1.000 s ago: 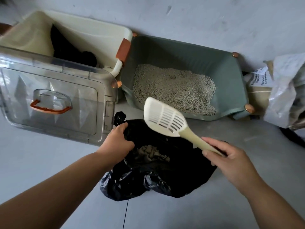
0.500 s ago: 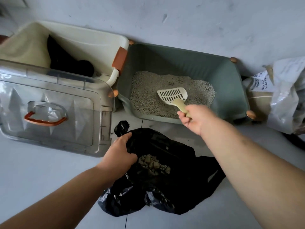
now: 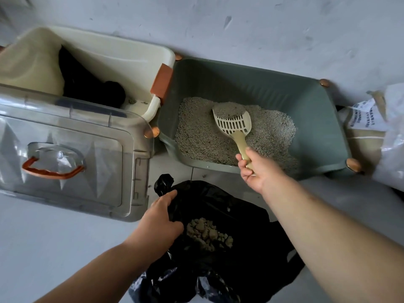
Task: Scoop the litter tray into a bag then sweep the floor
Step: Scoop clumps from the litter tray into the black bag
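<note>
1. At the left we see a clear plastic cover with an orange handle. It lies over the near side of a cream tub.
2. The green litter tray stands against the wall, just beside the tub. Grey litter is spread over its floor.
3. The black bin bag lies open on the floor in front of the tray, between our two arms.
4. A white printed sack leans at the right edge, just beside the tray.
5. Our right hand reaches over the tray's near rim. Its fingers are curled tight round the handle of the litter scoop.
6. Our left hand grips the bag's left edge. Its fingers curl over the plastic, though the fingertips seem tucked inside, out of view.
7. The cream slotted litter scoop rests head-down in the litter, with its far end heaped with grains.
8. A small pile of clumps sits inside the bag, just beside the left hand.
</note>
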Demonstrator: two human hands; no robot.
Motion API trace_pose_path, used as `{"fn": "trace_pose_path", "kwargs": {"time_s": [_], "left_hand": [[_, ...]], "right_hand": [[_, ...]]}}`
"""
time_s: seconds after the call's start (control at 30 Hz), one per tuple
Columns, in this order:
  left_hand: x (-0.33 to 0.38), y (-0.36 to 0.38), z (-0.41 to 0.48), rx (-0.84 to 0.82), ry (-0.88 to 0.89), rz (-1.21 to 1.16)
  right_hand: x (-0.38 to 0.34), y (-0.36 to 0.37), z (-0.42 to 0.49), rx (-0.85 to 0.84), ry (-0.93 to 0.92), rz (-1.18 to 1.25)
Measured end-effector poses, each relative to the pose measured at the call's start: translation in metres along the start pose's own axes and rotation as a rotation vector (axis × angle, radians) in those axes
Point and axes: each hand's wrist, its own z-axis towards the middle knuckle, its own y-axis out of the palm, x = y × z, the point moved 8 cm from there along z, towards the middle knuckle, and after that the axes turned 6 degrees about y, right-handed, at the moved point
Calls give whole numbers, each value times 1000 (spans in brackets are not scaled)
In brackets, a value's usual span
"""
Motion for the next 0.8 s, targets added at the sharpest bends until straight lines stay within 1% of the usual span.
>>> {"fn": "trace_pose_path", "kwargs": {"time_s": [0.17,0.33,0.8], "left_hand": [[1,4,5,-10,5,-12],[2,7,7,-14,3,-24],[10,0,-3,28,20,19]], "right_hand": [[-2,-14,-14,-38,-33,-1],[-3,-26,-24,-21,-68,-100],[4,-44,-55,-4,-135,-218]]}}
